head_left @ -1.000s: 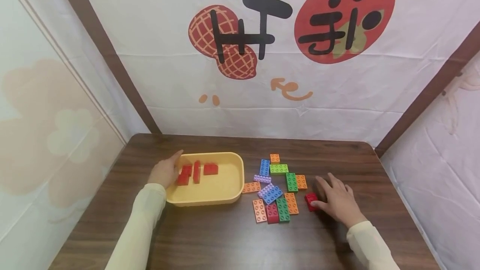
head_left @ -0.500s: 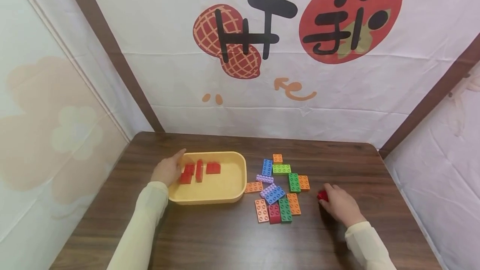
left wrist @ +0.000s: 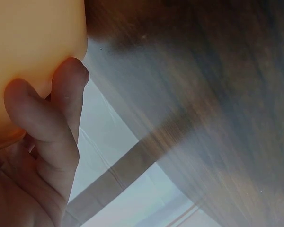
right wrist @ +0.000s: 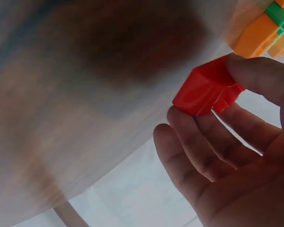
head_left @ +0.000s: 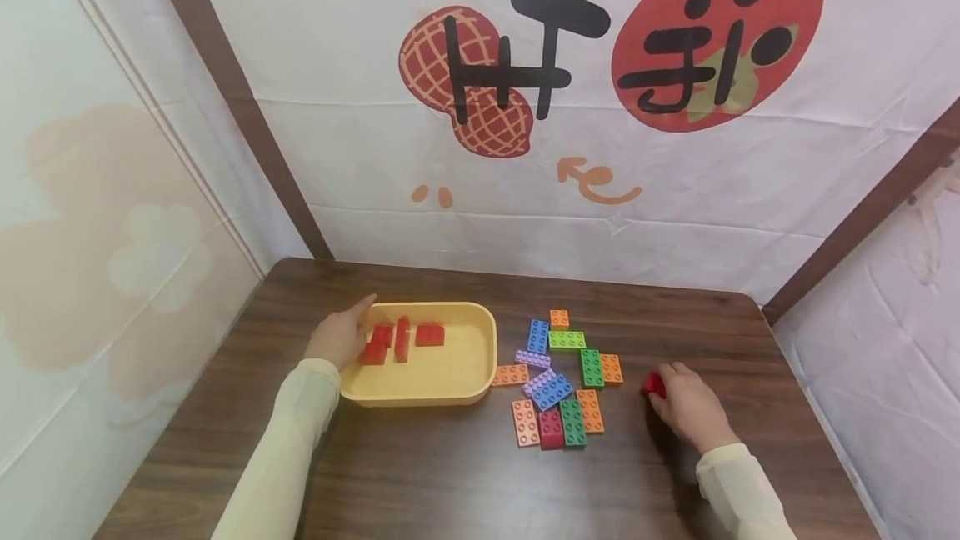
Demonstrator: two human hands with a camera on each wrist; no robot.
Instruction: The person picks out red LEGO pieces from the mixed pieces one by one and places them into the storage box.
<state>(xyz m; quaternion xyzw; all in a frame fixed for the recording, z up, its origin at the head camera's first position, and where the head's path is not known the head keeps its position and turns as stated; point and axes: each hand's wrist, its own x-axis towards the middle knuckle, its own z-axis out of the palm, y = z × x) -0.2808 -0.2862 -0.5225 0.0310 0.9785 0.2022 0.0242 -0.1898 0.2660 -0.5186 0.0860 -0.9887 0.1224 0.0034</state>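
At the left end of the yellow tray [head_left: 457,373], my left hand [head_left: 337,337] grips the wall, with its fingers [left wrist: 68,90] against the outside in the left wrist view. Several red bricks lie inside the tray, one a narrow upright-looking piece [head_left: 402,340]. On the right, my right hand [head_left: 693,408] holds a red toy brick [head_left: 655,384]. Seen from the right wrist, the thumb presses one side of this red brick [right wrist: 203,90], which has a slanted face and studs, and the fingers support the other side.
Loose studded bricks lie between the tray and my right hand: green [head_left: 592,367], blue [head_left: 552,392], orange [head_left: 589,411], purple, peach and a dark red one [head_left: 551,430]. An orange brick [head_left: 511,374] touches or nearly touches the tray. Fabric walls surround the brown table [head_left: 450,473].
My right hand has closed its spread fingers on the red brick and moved it right, away from the loose bricks. My left hand stays at the tray. The head view has shifted slightly.
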